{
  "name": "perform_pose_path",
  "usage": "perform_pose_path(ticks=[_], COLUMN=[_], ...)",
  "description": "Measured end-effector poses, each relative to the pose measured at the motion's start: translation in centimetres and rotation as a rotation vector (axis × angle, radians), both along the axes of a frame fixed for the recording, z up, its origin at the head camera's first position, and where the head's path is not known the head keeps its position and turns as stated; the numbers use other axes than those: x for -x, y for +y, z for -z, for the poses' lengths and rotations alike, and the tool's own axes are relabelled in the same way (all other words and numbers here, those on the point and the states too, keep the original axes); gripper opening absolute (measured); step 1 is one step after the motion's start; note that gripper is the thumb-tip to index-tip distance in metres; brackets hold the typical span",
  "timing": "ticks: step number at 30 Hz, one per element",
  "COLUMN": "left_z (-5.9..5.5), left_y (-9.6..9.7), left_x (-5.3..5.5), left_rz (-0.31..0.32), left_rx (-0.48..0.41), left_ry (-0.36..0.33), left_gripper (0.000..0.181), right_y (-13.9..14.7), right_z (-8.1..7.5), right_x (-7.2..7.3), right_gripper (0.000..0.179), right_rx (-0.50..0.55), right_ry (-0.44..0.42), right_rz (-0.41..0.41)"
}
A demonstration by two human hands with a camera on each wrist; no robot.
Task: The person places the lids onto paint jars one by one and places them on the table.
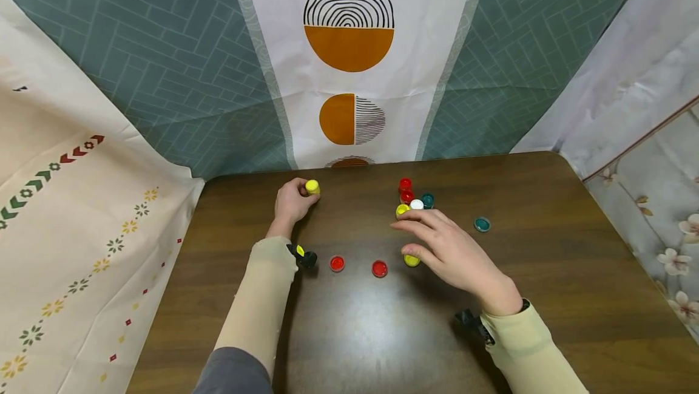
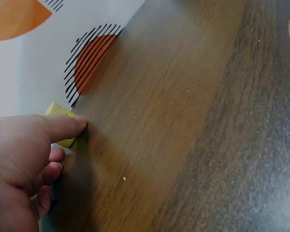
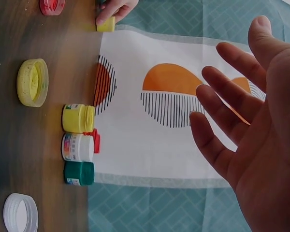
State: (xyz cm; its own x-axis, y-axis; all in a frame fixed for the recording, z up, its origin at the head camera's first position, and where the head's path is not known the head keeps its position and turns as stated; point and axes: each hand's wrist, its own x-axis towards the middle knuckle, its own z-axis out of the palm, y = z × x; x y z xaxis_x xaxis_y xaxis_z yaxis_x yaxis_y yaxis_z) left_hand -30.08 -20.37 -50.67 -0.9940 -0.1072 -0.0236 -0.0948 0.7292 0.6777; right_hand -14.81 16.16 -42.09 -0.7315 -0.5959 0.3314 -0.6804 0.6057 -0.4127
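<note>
One yellow jar (image 1: 312, 187): head view, near the far edge of the table (image 1: 349, 224), probably held steady.
Left hand (image 2: 19, 159): left wrist view, you pinch it.
Right hand (image 3: 266, 137): right wrist view, fingers spread, empty, near jars (image 3: 78, 147) perhaps grouped for reach.

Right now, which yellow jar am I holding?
The yellow jar off to the left, gripped by your left hand; the other yellow jar stands farther right, clustered beside the white jar.
</note>
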Motion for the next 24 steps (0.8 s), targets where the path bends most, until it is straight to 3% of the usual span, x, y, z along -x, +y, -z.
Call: perform_pose_path(ticks=[10, 14, 20, 24], left_z=[0.0, 0.1, -0.1, -0.5], left_y=[-0.5, -1.2, -2.2, -1.2], left_x=[-0.3, -0.6, -2.3, -3.9], left_rz=[0.018, 0.048, 0.074, 0.068], left_rx=[-0.044, -0.111, -0.185, -0.198], left_ry=[0.017, 0.023, 0.041, 0.112], left_gripper=[0.048, 0.055, 0.058, 0.053], right_y=[0.3, 0.7, 2.7, 4.6], right_z=[0.1, 0.3, 0.6, 1.0], right_x=[0.1, 0.3, 0.2, 0.1], right_gripper=[0.046, 0.044, 0.036, 0.032], right_rx=[-0.008, -0.013, -0.031, -0.028], right_ry=[-0.017, -0.015, -0.036, -0.029], right_rz=[0.005, 0.014, 0.072, 0.115])
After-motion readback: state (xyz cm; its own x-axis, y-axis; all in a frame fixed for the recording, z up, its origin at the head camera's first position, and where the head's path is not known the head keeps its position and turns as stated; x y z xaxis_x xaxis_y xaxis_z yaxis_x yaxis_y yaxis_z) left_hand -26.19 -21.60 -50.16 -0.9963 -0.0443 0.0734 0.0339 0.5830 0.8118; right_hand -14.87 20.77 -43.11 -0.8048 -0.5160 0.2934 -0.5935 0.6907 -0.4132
